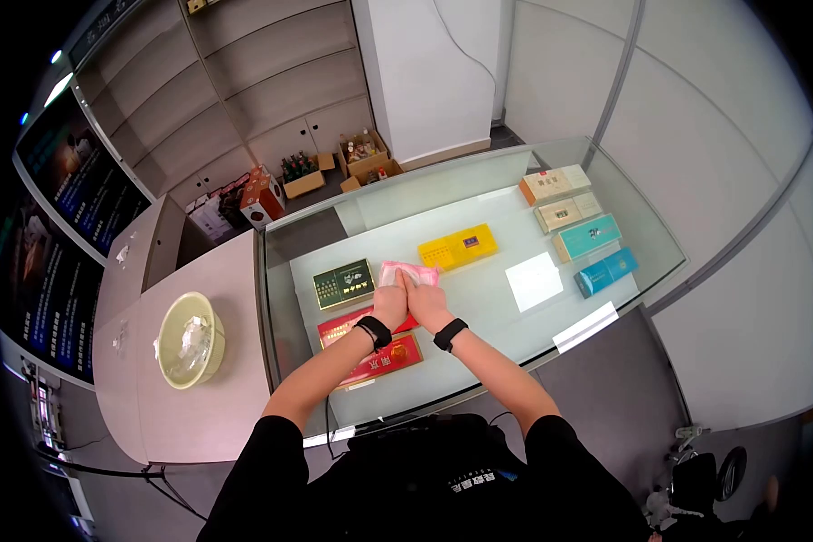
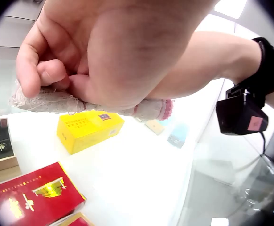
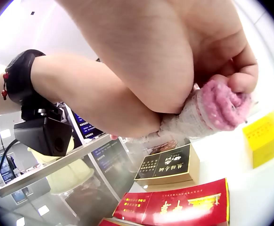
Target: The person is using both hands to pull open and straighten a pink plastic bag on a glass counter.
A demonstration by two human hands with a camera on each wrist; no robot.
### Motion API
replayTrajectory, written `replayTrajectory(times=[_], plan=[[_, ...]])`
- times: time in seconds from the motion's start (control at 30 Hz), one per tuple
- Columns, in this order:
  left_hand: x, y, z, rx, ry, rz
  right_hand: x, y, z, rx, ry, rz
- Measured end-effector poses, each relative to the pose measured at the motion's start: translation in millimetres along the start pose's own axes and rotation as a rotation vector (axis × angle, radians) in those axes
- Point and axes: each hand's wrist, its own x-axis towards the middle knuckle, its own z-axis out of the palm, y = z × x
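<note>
A rolled-up cloth, whitish with pink edges (image 1: 420, 271), is held between both hands over the glass counter. My left hand (image 1: 389, 305) and right hand (image 1: 426, 307) are side by side, almost meeting above it. In the left wrist view, the fingers of the left hand (image 2: 118, 52) curl round the thin whitish roll (image 2: 148, 108). In the right wrist view, the right hand (image 3: 174, 52) grips the roll near its fluffy pink coiled end (image 3: 226, 106). Below lie a yellow box (image 1: 458, 247), a dark green box (image 1: 344, 284) and red boxes (image 1: 393, 359).
The glass display counter (image 1: 479, 379) also has several cream and teal boxes (image 1: 587, 238) at the right and a white sheet (image 1: 534, 282). On the adjoining desk (image 1: 244, 361) stands a pale yellow basin (image 1: 173, 357) with crumpled material inside. Cartons (image 1: 303, 181) sit on the floor behind.
</note>
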Motion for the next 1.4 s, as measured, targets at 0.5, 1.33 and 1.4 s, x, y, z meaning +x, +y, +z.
replayTrajectory(times=[0.5, 1.33, 1.4], plan=[[-117, 98, -3, 0.045, 0.102, -0.010, -138, 14, -61, -0.062, -0.116, -0.222], [-161, 127, -1, -0.261, 0.044, 0.020, -191, -3, -84, -0.087, -0.269, -0.121], [-158, 125, -6, -0.274, 0.013, 0.052, -187, 0, -84, -0.053, -0.274, -0.128]])
